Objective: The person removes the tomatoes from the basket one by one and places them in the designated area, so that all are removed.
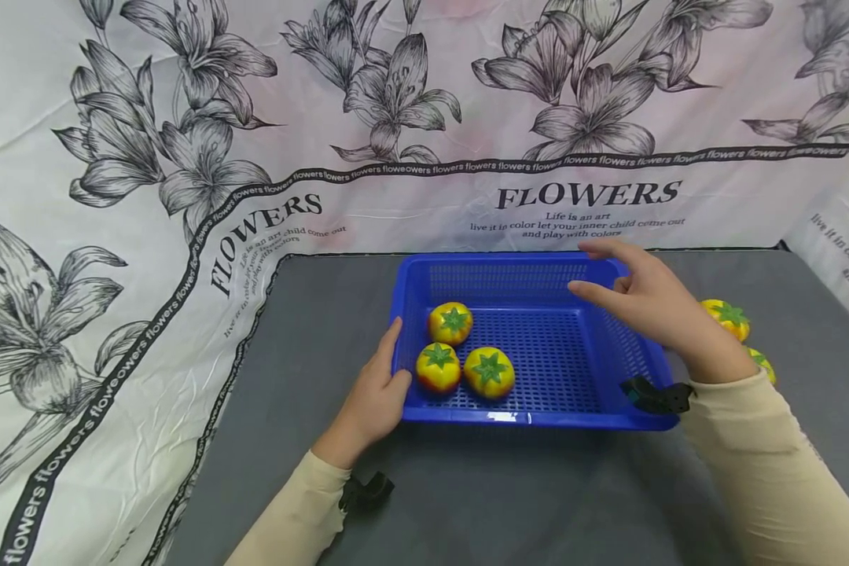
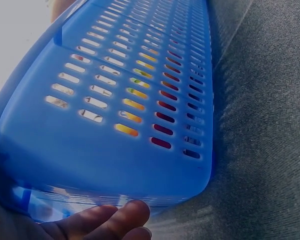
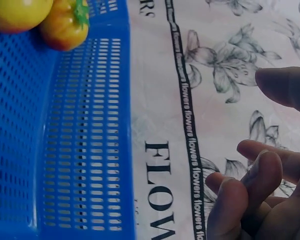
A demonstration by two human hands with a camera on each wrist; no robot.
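A blue plastic basket (image 1: 538,418) with slotted walls sits on the grey table. My left hand (image 1: 371,397) grips its left side near the front corner, thumb at the rim; in the left wrist view the fingers (image 2: 132,215) lie against the outer wall. Inside, at the left, are three round yellow-and-red toy fruits with green star-shaped tops: one at the back (image 1: 450,323), one front left (image 1: 439,368) and one front right (image 1: 490,373). Above the basket's right side hovers my right hand (image 1: 644,303), empty, thumb and forefinger spread apart, other fingers loosely bent.
Two more such fruits, a rear one (image 1: 727,317) and a nearer one (image 1: 762,364), lie on the table right of the basket, partly hidden by my right arm. A white cloth (image 1: 410,212) with printed flowers and lettering hangs behind and at the left.
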